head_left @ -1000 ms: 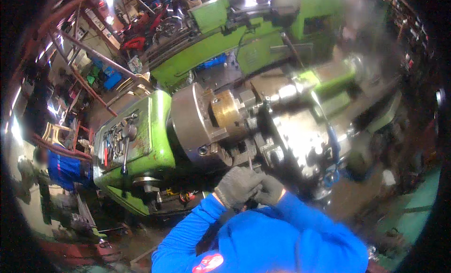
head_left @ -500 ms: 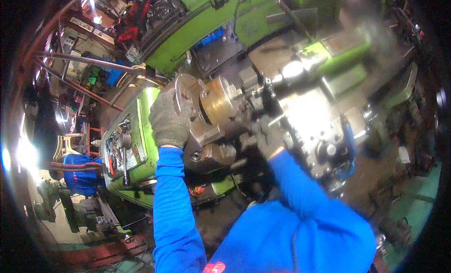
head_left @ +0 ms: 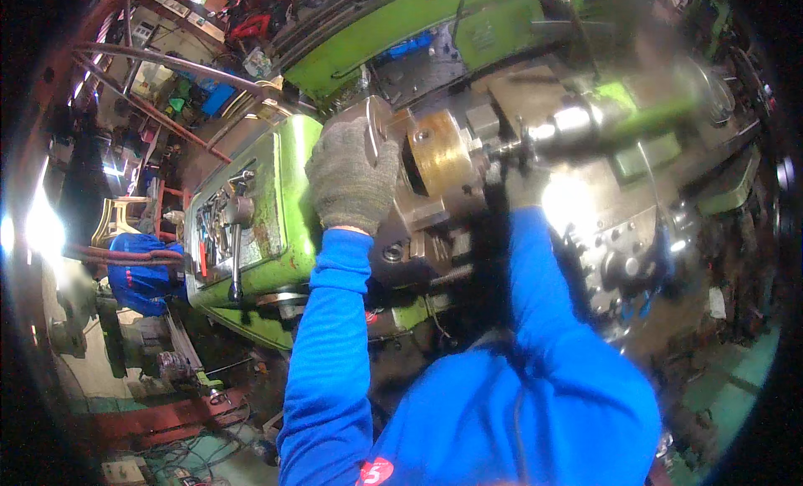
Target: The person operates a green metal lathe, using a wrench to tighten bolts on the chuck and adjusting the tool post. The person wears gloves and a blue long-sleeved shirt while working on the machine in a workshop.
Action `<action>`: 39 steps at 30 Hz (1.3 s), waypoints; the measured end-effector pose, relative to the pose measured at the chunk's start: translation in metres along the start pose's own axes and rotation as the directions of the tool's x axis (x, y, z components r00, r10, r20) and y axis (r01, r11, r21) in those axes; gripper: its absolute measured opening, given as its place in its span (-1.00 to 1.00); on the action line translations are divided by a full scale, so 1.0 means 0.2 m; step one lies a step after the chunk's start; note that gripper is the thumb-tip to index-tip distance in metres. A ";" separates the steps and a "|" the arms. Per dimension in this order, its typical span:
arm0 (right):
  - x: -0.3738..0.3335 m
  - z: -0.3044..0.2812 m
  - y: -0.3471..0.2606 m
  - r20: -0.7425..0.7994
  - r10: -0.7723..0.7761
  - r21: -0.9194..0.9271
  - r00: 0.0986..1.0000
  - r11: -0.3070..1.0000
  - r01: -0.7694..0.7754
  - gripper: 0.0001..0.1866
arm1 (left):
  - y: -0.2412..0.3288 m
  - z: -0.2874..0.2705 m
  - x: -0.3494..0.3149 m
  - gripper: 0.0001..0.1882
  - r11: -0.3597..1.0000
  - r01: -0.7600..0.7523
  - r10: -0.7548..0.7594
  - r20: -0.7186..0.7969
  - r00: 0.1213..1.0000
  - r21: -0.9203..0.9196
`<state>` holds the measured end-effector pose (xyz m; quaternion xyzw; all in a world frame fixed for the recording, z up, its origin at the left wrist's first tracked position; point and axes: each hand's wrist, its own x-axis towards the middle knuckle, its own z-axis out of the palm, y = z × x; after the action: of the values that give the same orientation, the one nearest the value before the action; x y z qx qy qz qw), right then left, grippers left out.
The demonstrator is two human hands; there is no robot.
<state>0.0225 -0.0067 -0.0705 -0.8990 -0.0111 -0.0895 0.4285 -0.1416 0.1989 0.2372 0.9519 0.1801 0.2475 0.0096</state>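
Observation:
My left hand point(head_left: 353, 175), in a grey knit glove, is closed over the rim of the large steel lathe chuck point(head_left: 422, 212); some fingertips are hidden. The chuck's stepped jaws stand around a brass-coloured cylindrical workpiece point(head_left: 449, 154). To the right of that workpiece is my right hand point(head_left: 525, 187), near the tool carriage. It is smeared and partly lost in shadow and glare, so its fingers cannot be made out. Close to it, a bright steel tailstock spindle point(head_left: 556, 128) points toward the workpiece.
Left of the chuck, the green headstock point(head_left: 299, 164) carries a tray of hand tools and a long-handled chuck key point(head_left: 237, 256). The carriage with its round handwheel point(head_left: 629, 268) stands at right. Beyond lies another green machine bed point(head_left: 351, 59). Cables trail over the floor at lower left.
The view has shifted, so the lathe sits farther right in the picture. My left hand stays on the chuck. My right hand has moved slightly away from me, beside the workpiece.

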 end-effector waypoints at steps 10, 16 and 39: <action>0.11 0.34 0.23 -0.082 -0.078 0.272 0.994 0.957 0.098 -0.54 | 0.03 0.00 0.02 -0.47 1.000 0.004 -0.004 0.014 1.000 0.003; 0.03 0.08 -0.12 0.217 0.130 0.908 0.968 0.337 -0.248 -0.57 | -0.02 0.00 -0.02 -0.48 0.999 -0.026 0.026 -0.039 0.999 0.019; 0.00 0.22 0.01 -0.017 0.201 0.631 0.979 0.762 -0.145 -0.59 | 0.01 -0.01 0.01 -0.53 0.999 -0.023 0.023 -0.003 1.000 -0.032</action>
<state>0.0298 0.0249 -0.0991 -0.6979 0.0607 -0.0783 0.7093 -0.1404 0.1972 0.2406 0.9534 0.1652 0.2515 0.0216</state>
